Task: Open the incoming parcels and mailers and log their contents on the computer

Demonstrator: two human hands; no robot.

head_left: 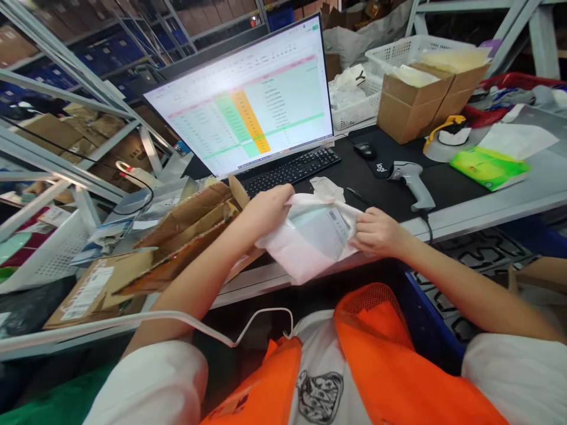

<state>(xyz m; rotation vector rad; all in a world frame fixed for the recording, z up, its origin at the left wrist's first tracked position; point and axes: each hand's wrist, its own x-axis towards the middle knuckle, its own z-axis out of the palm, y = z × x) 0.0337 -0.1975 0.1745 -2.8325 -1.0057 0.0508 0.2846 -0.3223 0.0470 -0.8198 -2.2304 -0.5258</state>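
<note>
A pale pinkish-white plastic mailing bag (305, 254) is stretched between my two hands over the front edge of the desk. My left hand (271, 206) grips its upper left edge, knuckles up. On the other side my right hand (376, 232) has its fingers closed round the upper right edge. Through the bag's mouth shows a paler item with a printed label (339, 224); its kind I cannot make out. Just behind the bag lies a crumpled white piece (328, 189), with a black pen (359, 196) beside it.
A monitor (248, 100) with a spreadsheet stands behind a black keyboard (295, 172). To the right are a mouse (365, 150), a barcode scanner (414, 184), a tape dispenser (447, 139) and a green packet (489, 167). An opened cardboard box (190, 221) sits at my left forearm.
</note>
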